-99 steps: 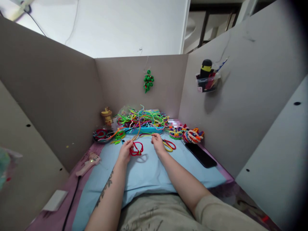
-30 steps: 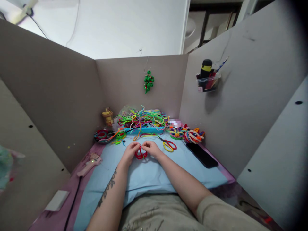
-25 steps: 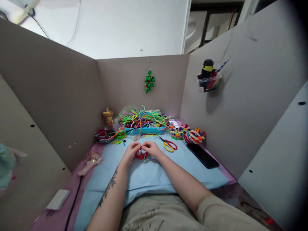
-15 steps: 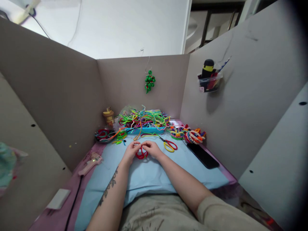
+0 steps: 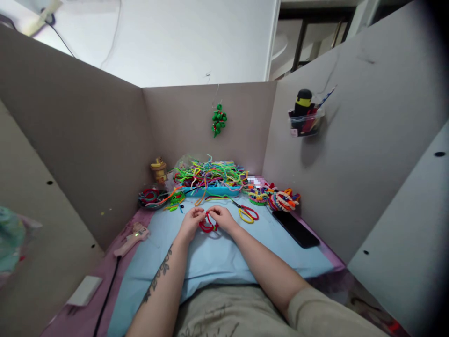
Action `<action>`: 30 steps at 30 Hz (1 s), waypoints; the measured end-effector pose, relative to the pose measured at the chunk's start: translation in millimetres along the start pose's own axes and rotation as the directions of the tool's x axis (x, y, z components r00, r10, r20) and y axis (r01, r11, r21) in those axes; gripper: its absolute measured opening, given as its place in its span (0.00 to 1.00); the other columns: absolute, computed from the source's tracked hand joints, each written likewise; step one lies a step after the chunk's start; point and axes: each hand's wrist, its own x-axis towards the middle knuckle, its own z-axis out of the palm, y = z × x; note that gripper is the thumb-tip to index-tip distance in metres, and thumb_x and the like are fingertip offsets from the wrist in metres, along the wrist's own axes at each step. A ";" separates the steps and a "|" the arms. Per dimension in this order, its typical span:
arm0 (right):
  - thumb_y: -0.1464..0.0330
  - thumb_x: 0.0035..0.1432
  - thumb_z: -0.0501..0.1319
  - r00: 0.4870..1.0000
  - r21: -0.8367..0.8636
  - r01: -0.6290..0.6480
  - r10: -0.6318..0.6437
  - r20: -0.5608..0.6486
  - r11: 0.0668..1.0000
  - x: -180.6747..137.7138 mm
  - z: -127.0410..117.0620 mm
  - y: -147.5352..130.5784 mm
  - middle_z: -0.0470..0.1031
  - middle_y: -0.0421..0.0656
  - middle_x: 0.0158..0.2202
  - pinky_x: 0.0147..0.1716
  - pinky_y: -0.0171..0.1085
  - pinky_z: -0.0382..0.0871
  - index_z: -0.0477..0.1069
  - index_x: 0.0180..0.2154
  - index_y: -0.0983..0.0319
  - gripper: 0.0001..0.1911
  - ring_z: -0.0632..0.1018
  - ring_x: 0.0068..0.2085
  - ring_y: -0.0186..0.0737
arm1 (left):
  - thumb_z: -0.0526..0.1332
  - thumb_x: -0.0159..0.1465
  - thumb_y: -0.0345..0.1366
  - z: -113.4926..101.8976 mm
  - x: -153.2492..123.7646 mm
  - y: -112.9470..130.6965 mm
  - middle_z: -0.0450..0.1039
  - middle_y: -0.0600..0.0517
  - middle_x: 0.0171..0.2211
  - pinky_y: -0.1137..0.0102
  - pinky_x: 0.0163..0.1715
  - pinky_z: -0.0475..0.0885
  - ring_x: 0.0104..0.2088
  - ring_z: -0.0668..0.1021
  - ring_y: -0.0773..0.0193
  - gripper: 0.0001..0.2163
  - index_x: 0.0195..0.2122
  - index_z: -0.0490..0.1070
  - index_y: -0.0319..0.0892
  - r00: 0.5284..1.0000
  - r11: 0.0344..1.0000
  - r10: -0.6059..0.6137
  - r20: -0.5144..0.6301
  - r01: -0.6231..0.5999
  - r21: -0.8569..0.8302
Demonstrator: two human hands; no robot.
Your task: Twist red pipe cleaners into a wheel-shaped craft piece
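Observation:
A loop of red cord point(image 5: 208, 228), with a small green spot on its right side, hangs below my fingers over the light blue cloth point(image 5: 224, 257). My left hand point(image 5: 192, 222) pinches the cord from the left. From the right, my right hand point(image 5: 221, 218) grips it too, fingertips close to those of the left. What lies between the fingertips is too small to make out. Scissors point(image 5: 247, 214) with one red and one yellow handle lie just right of my right hand. Beyond both hands, a blue tray point(image 5: 224, 191) bears a heap of colourful cords point(image 5: 210, 172).
At the left lie a pink glue gun point(image 5: 132, 239) with a black cable and a white box point(image 5: 84, 290). A black phone point(image 5: 295, 229) and braided colourful pieces point(image 5: 283, 200) sit at the right. Grey panels point(image 5: 206, 112) enclose the table; a clear holder point(image 5: 305, 122) hangs on the right one.
The red loop has shifted slightly and hangs a little more open beneath my fingers. Both hands stay nearly in place, fingertips slightly farther apart.

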 end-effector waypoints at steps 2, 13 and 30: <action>0.66 0.54 0.56 1.000 0.001 0.005 -0.005 0.001 1.000 -0.8 0.0 -1.0 0.74 0.40 0.27 0.33 0.35 0.65 0.74 0.29 0.61 0.09 0.73 0.31 0.37 | 0.70 0.43 0.36 1.7 -1.4 1.6 0.71 0.55 0.19 0.74 0.21 0.63 0.18 0.71 0.69 0.17 0.33 0.68 0.39 1.000 1.000 0.028 -0.006 -0.028 0.010; 0.62 0.49 0.63 0.997 0.057 -0.057 0.054 0.047 0.997 -1.9 -1.2 -4.9 0.70 0.37 0.22 0.28 0.32 0.62 0.71 0.25 0.64 0.11 0.69 0.25 0.32 | 0.67 0.45 0.36 6.8 -7.1 7.1 0.69 0.58 0.18 0.75 0.23 0.63 0.19 0.70 0.71 0.16 0.34 0.65 0.39 0.998 0.994 0.066 0.019 -0.067 0.091; 0.67 0.48 0.61 0.995 0.097 -0.083 0.087 -0.038 0.992 2.2 0.7 -4.4 0.72 0.39 0.23 0.29 0.33 0.64 0.72 0.26 0.64 0.06 0.71 0.26 0.34 | 0.70 0.45 0.39 8.6 -12.8 14.5 0.72 0.55 0.22 0.74 0.23 0.63 0.19 0.72 0.69 0.21 0.36 0.64 0.40 0.984 0.996 -0.078 0.158 0.072 0.042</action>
